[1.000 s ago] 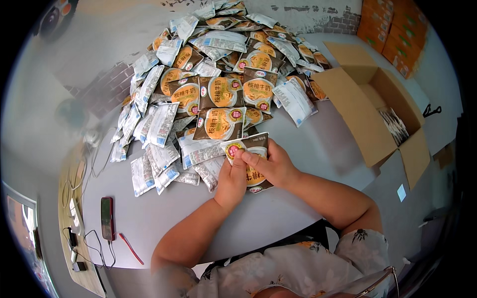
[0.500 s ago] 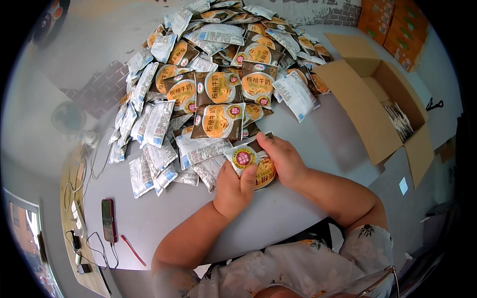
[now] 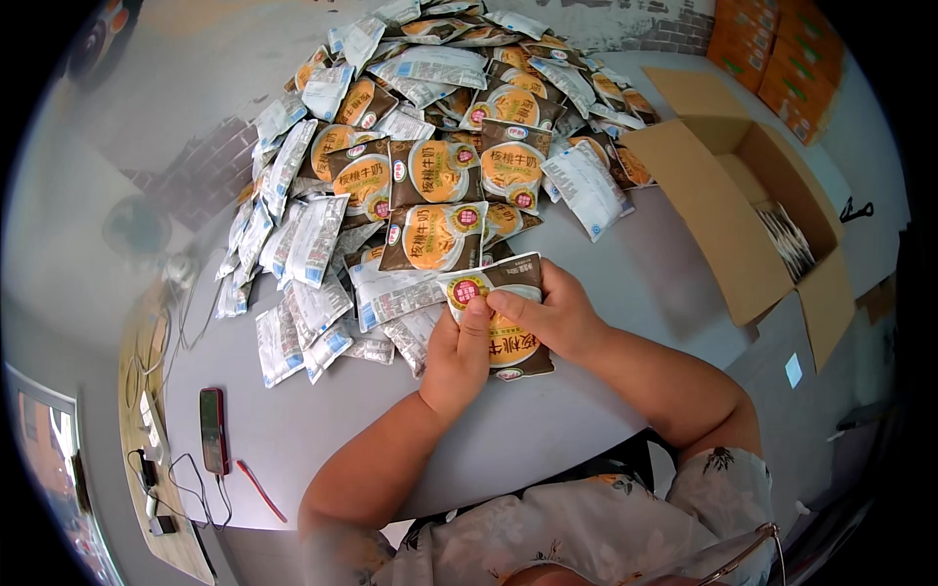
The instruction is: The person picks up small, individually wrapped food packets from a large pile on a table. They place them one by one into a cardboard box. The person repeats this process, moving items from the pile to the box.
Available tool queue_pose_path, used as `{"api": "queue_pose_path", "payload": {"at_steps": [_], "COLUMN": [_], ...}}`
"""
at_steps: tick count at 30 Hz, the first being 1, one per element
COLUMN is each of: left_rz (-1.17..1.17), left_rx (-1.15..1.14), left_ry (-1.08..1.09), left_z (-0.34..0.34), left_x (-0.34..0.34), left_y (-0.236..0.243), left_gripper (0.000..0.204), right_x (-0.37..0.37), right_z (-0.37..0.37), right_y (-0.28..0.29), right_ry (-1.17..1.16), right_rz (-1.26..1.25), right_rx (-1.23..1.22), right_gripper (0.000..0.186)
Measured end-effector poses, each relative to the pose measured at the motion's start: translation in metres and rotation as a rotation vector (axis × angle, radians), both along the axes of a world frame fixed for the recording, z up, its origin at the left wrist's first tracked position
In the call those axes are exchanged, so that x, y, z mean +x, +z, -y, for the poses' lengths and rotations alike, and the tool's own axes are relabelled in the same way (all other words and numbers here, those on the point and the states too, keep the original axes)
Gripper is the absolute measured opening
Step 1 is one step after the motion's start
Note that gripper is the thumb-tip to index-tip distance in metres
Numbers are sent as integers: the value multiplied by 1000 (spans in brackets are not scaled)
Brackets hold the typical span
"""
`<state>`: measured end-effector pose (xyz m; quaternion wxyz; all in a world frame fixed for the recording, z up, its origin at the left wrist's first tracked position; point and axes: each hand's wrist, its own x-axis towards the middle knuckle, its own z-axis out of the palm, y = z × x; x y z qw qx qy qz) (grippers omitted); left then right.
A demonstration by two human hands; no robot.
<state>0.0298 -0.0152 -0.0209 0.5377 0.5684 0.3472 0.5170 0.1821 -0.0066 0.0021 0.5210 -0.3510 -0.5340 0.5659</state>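
Observation:
Between my two hands, above the table's near part, is a brown and orange milk pouch with its printed face up. My left hand grips its left side, thumb on top. From the right, my right hand holds the other side, its thumb lying across the front. Fingers under the pouch are hidden. Just beyond my hands, another milk pouch lies face up at the near edge of a large heap of pouches. Several pouches at the heap's left show their white backs.
An open cardboard box at the right holds a row of pouches on edge. Orange cartons are stacked at the far right. A phone with a cable and a red strip lie at the left of the grey table.
My right thumb has slid from the pouch's far edge down onto its front. The held pouch now shows more of its face, and both hands have shifted slightly.

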Motion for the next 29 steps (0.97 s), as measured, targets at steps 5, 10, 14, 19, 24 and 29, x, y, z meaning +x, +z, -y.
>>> {"api": "queue_pose_path", "payload": {"at_steps": [5, 10, 14, 19, 24, 29], "left_rz": [-56, -111, -187, -199, -34, -140], "left_rx": [34, 116, 238, 258, -182, -126], "left_ry": [-38, -19, 27, 55, -69, -44], "left_z": [0, 5, 11, 12, -5, -8], "left_x": [-3, -2, -3, 3, 4, 1], "left_y": [-2, 7, 8, 9, 6, -2], "left_gripper": [33, 33, 35, 38, 41, 42], "right_x": [-1, -1, 6, 5, 1, 1], "right_z": [1, 3, 3, 2, -15, -25], "right_y": [-8, -5, -3, 5, -16, -16], "right_ry": [6, 39, 90, 111, -58, -29], "right_rz": [-51, -92, -75, -325, -463, -530], "right_rx": [-18, 1, 35, -243, -546, -581], "right_gripper": [34, 27, 25, 30, 35, 38]}}
